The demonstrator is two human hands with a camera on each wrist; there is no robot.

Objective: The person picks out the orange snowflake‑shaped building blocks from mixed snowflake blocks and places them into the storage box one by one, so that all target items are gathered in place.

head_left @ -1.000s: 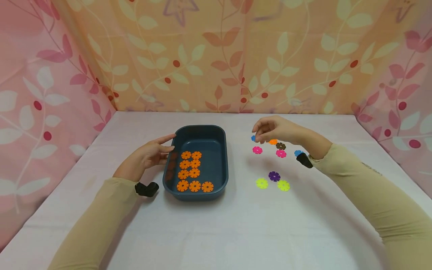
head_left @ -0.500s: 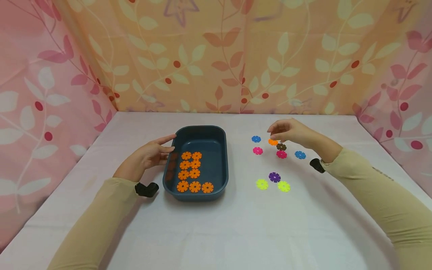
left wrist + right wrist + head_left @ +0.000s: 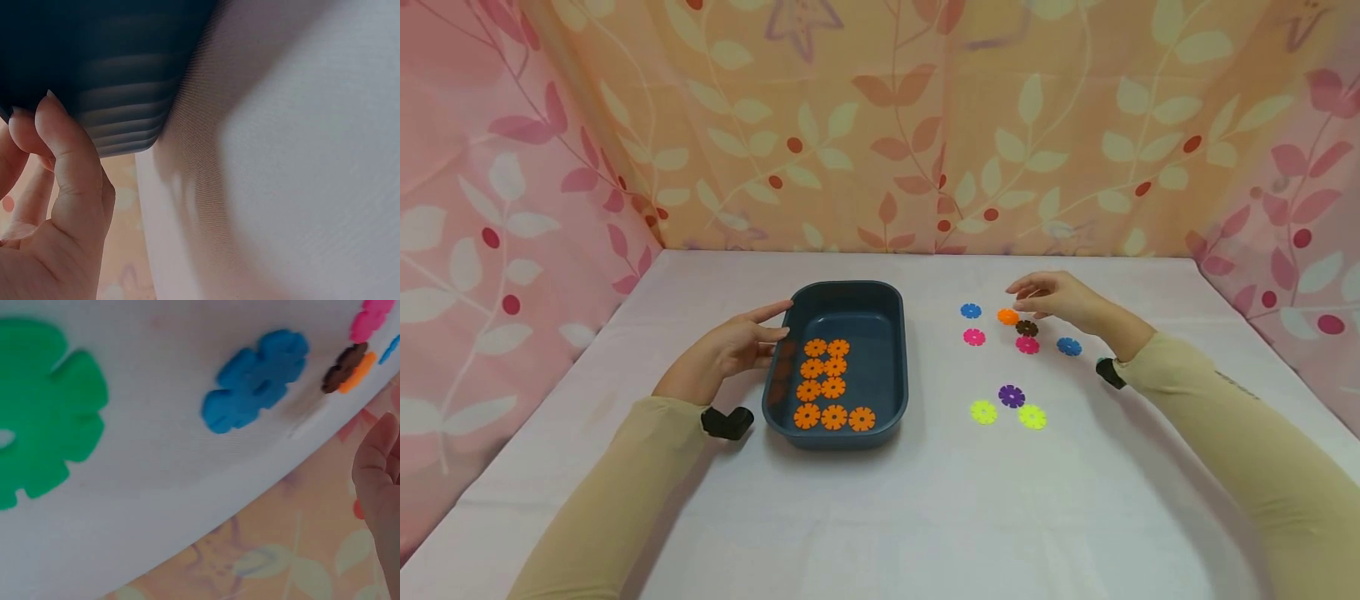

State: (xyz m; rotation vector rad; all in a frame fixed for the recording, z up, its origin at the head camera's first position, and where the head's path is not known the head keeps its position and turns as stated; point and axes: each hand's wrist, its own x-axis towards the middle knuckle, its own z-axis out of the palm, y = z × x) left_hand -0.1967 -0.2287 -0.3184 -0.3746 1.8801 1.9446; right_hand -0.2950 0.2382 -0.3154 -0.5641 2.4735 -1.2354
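Note:
In the head view, my left hand (image 3: 722,354) touches the left side of a dark blue rectangular tray (image 3: 904,358), its thumb and fingertips against the wall near the rim. Inside the tray several orange notched flower discs (image 3: 812,367) lie flat in rows. My right hand (image 3: 1060,302) is above the table with loosely bent fingers and nothing visible in them. Just left of its fingertips lies a loose orange disc (image 3: 1008,317), touching a brown disc (image 3: 1027,328). The right wrist view shows the thumb side of that hand (image 3: 378,475); its other fingers are mostly cut off.
Around the right hand lie pink discs (image 3: 974,337) and blue discs (image 3: 1069,347). Nearer the front are a purple disc (image 3: 1011,396) and yellow discs (image 3: 983,412). A green disc (image 3: 50,406) is large in the right wrist view. Patterned cloth (image 3: 880,125) walls the white table.
My right hand has shifted right and slightly down from above the left blue disc to beside the loose orange disc. The left hand and tray stay put.

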